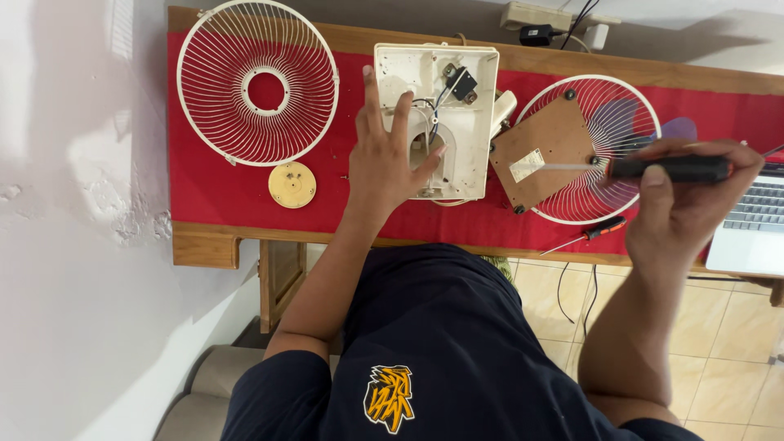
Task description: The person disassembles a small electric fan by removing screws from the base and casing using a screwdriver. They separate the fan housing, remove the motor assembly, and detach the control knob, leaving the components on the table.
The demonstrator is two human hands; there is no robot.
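Note:
My left hand (390, 155) rests with fingers spread on the open white plastic fan base (474, 122), over its wires and a small black part (463, 82). My right hand (682, 200) is raised to the right and grips a black-handled screwdriver (670, 168), whose metal shaft points left over a brown square board (545, 151). That board lies on a white wire fan guard (608, 192).
A red cloth (212, 192) covers the wooden table. A second white fan guard (257, 82) lies at the left, with a round yellow disc (291, 184) below it. A small red-handled screwdriver (596, 231) lies near the front edge. A laptop (755, 224) sits at the right, a power strip (547, 16) behind.

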